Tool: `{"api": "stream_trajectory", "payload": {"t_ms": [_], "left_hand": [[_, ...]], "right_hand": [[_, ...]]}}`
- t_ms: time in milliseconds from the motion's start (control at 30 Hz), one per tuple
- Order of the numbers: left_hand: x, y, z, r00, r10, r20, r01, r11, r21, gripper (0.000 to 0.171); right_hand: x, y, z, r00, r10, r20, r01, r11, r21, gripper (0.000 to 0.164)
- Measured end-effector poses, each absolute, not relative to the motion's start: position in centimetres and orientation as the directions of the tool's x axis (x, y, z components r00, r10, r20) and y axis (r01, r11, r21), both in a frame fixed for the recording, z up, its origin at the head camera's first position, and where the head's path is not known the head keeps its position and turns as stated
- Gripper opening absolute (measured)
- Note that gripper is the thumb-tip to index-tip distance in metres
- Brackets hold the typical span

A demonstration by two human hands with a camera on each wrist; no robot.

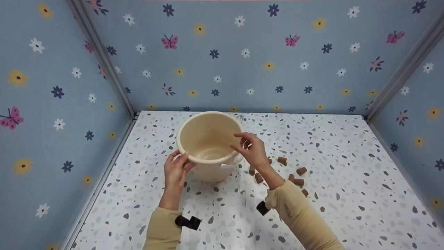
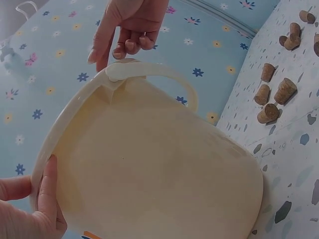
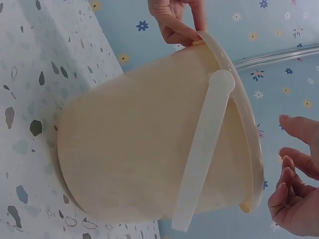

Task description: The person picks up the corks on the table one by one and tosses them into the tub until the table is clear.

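Observation:
A cream plastic bucket (image 1: 210, 173) stands on the speckled tabletop, its mouth facing up and only bare inner wall and floor showing. At its near left rim, my left hand (image 1: 176, 170) pinches the edge between thumb and fingers. My right hand (image 1: 255, 149) hovers by the right rim, thumb and forefinger apart, with nothing between them. The bucket's pale handle (image 3: 203, 149) hangs down along the outer side in the right wrist view. Several brown corks (image 1: 282, 160) lie loose on the table to the right of the bucket, some partly hidden behind my right forearm.
Blue flowered panels (image 1: 242, 62) enclose the white speckled table (image 1: 347, 208) at the back and both sides. Grey metal posts (image 1: 104, 55) mark the corners. Small black wrist mounts (image 1: 189, 222) sit on both beige sleeves.

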State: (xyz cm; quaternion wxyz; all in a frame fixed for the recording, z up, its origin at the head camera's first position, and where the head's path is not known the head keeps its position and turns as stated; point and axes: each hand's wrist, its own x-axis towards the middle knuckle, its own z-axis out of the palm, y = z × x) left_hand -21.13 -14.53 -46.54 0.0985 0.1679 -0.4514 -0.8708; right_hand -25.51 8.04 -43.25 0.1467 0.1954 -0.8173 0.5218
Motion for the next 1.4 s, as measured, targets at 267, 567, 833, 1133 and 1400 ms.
{"api": "stream_trajectory", "payload": {"t_ms": [267,567,833,1133,1400], "left_hand": [[-21.0,-14.5,-46.5,-0.918,-0.326,-0.226,0.0,-0.57,0.822,0.029],[-20.9,-14.5,-46.7,-0.922,-0.322,-0.214,0.015,-0.582,0.813,0.026],[-20.9,-14.6,-46.7,-0.93,-0.315,-0.188,0.034,-0.585,0.81,0.026],[-21.0,-14.4,-46.6,-0.926,-0.318,-0.202,0.024,-0.584,0.811,0.027],[-21.1,-14.5,-46.5,-0.928,-0.312,-0.205,0.023,-0.596,0.803,0.027]], "right_hand": [[-23.9,8.8,-42.3,-0.879,-0.175,0.443,-0.476,0.325,-0.817,0.032],[-20.9,9.7,-40.5,-0.878,-0.18,0.443,-0.478,0.334,-0.813,0.029],[-20.0,11.3,-41.1,-0.857,-0.16,0.49,-0.514,0.344,-0.786,0.026],[-19.0,13.5,-42.4,-0.873,-0.133,0.469,-0.483,0.362,-0.797,0.02],[-18.8,15.7,-44.1,-0.898,-0.104,0.428,-0.431,0.404,-0.806,0.019]]}}
